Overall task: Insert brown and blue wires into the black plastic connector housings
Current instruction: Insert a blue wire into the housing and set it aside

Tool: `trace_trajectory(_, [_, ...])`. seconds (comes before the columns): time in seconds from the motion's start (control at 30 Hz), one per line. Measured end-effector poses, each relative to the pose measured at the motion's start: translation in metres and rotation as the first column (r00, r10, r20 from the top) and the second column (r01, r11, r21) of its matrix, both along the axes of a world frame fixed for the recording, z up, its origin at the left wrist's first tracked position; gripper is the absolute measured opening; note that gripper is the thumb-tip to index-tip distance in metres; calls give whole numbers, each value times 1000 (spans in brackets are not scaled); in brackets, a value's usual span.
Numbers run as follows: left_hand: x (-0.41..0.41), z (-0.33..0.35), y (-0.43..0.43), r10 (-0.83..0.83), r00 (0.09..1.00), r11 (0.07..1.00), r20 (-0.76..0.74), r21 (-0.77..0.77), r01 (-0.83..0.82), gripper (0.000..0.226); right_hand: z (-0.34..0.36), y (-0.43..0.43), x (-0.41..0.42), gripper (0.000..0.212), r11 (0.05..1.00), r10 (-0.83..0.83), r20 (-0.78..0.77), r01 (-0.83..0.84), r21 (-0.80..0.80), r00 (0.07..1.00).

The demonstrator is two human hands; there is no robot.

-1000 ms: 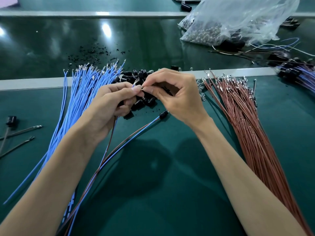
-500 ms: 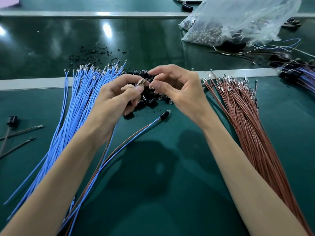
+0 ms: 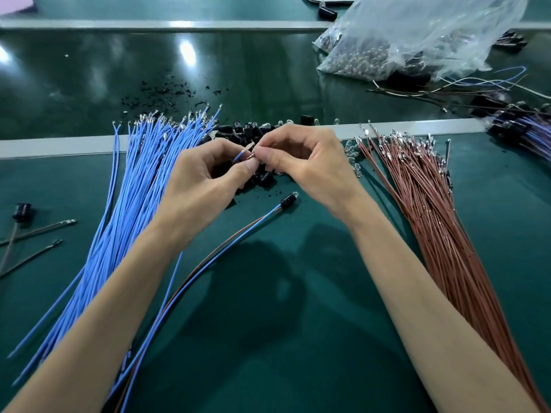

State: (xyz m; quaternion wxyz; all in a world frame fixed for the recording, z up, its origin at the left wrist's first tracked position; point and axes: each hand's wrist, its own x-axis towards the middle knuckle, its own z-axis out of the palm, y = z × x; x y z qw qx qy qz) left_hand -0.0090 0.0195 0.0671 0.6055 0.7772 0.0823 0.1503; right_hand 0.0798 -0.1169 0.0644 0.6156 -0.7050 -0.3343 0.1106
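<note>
Green mat (image 3: 268,338) covers the bench. A wide patch of it shows between the person's two arms, dark with their shadows. Both hands meet in the middle.

The left hand (image 3: 205,180) is curled and grips a blue wire (image 3: 239,156) and a brown wire (image 3: 250,156) close to their tips. The right hand (image 3: 301,165) is curled too. Its thumb and first finger pinch the shiny tip of the brown wire. I cannot tell if a black housing is hidden in that pinch.

Just behind the hands lies a heap of black housings (image 3: 247,129), some tucked under the fingers. Left of the left hand a big bunch of blue wires (image 3: 134,204) fans out and passes under that arm. Right of the right hand, with a small gap, lies a bunch of brown wires (image 3: 432,219). Just below the right hand rests a finished pair (image 3: 286,200) with a black cap on its end.

A grey strip (image 3: 74,147) crosses the bench behind the hands. Past it the top is dark and shiny, with black crumbs (image 3: 167,93). Far off to the right sits a clear bag (image 3: 417,40).
</note>
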Motion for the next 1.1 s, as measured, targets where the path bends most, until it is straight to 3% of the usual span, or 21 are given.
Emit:
trace_trajectory(0.17, [1,-3,1,8,998,998,63,69,-12,12,1,-2,2,9,1000,29,-79,-28,11,996])
trace_trajectory(0.47, [3,-13,4,62,973,899,225,411,-152,8,4,-2,3,13,995,2,-177,-20,-102,984])
trace_trajectory(0.63, [4,-14,4,113,955,863,275,448,-232,18,5,-3,4,12,996,-6,-162,-8,-86,987])
trace_trajectory(0.77, [4,-14,1,126,972,915,198,356,-191,8,3,-2,2,16,999,12,-135,-17,-39,991])
trace_trajectory(0.9, [5,-11,1,127,990,987,60,86,-132,16,1,-2,3,12,1000,6,-84,-5,11,996])
trace_trajectory(1.1, [4,-4,3,98,995,983,-15,-154,-99,16,-2,-2,2,13,999,9,-32,-7,36,999])
